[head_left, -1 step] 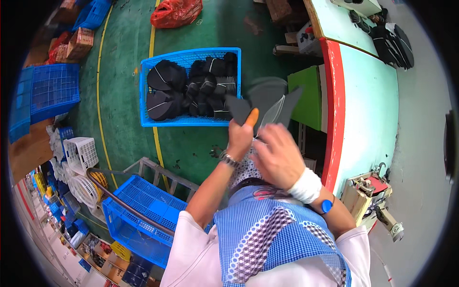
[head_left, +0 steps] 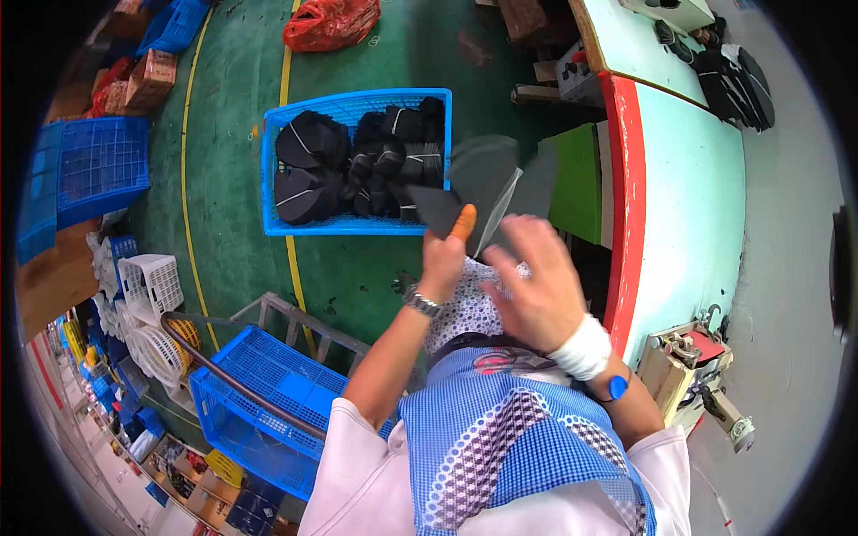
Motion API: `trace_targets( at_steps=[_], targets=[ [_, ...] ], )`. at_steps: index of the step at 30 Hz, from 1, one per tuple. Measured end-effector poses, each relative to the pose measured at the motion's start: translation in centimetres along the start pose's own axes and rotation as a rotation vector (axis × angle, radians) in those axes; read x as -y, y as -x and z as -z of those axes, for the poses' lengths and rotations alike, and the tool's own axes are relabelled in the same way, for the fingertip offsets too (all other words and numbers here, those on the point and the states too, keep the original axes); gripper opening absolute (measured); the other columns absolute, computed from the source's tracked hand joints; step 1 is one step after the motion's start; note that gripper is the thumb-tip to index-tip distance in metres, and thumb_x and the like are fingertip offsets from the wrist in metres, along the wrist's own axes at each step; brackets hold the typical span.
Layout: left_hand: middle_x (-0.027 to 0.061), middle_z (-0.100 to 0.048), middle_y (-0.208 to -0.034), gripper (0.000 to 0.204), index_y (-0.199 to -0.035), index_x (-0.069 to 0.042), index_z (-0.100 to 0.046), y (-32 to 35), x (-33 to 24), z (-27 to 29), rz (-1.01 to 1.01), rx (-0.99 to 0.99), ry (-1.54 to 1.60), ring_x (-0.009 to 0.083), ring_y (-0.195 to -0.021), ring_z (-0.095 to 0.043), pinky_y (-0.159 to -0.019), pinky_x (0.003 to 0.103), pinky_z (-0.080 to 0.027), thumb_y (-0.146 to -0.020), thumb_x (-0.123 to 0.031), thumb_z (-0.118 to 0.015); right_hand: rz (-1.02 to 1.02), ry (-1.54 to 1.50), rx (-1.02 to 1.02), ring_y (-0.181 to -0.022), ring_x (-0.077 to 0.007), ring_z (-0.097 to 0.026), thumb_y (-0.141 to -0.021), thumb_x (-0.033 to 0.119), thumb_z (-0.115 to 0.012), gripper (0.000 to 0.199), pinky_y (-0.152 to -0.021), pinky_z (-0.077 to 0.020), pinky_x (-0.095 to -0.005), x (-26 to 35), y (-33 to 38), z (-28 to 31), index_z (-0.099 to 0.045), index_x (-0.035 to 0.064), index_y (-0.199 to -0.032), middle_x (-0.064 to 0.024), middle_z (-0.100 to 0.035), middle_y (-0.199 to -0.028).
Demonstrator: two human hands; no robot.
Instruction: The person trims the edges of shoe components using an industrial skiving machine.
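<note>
My left hand (head_left: pixel 444 259) is closed around the lower end of a bundle of dark grey, flat, fan-shaped pieces (head_left: pixel 483 177). An orange cover sits on its thumb. The pieces spread upward and outward beyond the fingers. A pale, thin band (head_left: pixel 506 202) runs lengthwise over the bundle, from its upper part down beside my left hand. Just right of the bundle's lower end is my right hand (head_left: pixel 539 286), slightly smeared, with fingers apart and nothing visible in them. Left of the bundle, a blue crate (head_left: pixel 349 230) on the floor contains several black banded bundles (head_left: pixel 313 140).
A red-edged, pale green table (head_left: pixel 684 205) stands to the right, with a green panel (head_left: pixel 572 183) beside it. At lower left are a blue crate (head_left: pixel 286 371) and a cart with a curved handle (head_left: pixel 241 389). A red plastic bag (head_left: pixel 331 24) lies at the far side.
My right hand has moved slightly right and away from the band, its fingers now more spread. The bundle in my left hand has shifted a little left.
</note>
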State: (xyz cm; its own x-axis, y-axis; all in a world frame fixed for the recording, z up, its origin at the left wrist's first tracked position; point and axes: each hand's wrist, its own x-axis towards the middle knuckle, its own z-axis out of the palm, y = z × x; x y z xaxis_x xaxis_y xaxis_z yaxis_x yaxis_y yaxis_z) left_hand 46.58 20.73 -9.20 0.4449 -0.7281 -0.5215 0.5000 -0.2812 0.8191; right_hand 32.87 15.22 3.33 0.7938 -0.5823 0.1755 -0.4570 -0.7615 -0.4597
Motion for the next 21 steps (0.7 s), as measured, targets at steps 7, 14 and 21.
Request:
trace_targets(
  at_steps=[7, 14, 21],
  targets=[
    [0.0078, -0.061, -0.127, 0.044, -0.131, -0.006, -0.052, -2.6, -2.1, 6.7, 0.033, -0.030, 0.648, 0.0230, -0.116, -0.059, -0.097, 0.041, -0.051, -0.096, -0.031, -0.061, -0.496, -0.167, -0.053, -0.084, -0.0355, -0.066, -0.086, 0.006, -0.067, 0.017, -0.073, -0.0533, -0.0381, -6.0, 8.1, 2.3, -0.065, -0.0004, -0.102, -0.0186, -0.067, -0.095],
    [0.0296, -0.052, -0.130, 0.083, -0.130, 0.009, -0.044, -13.9, 10.2, 19.5, 0.473, -0.528, 0.031, 0.0418, -0.118, -0.055, -0.084, 0.054, -0.057, -0.085, -0.056, -0.068, -0.673, -0.107, 0.145, -0.086, -0.0376, -0.066, -0.088, 0.011, -0.064, 0.018, -0.076, -0.0525, -0.0411, -8.7, 15.1, 1.7, -0.065, -0.0018, -0.101, -0.0200, -0.067, -0.094],
    [0.0111, -0.069, -0.089, 0.042, -0.108, 0.000, -0.065, -8.3, 16.6, 14.5, 0.691, 0.077, -0.749, 0.0205, -0.072, -0.067, -0.064, 0.037, -0.057, -0.090, -0.039, -0.064, -0.850, -0.094, 0.171, -0.089, -0.0358, -0.068, -0.090, 0.016, -0.065, 0.023, -0.080, -0.0533, -0.0399, -9.8, 22.0, 3.6, -0.066, -0.0035, -0.102, -0.0214, -0.069, -0.095]
  ],
)
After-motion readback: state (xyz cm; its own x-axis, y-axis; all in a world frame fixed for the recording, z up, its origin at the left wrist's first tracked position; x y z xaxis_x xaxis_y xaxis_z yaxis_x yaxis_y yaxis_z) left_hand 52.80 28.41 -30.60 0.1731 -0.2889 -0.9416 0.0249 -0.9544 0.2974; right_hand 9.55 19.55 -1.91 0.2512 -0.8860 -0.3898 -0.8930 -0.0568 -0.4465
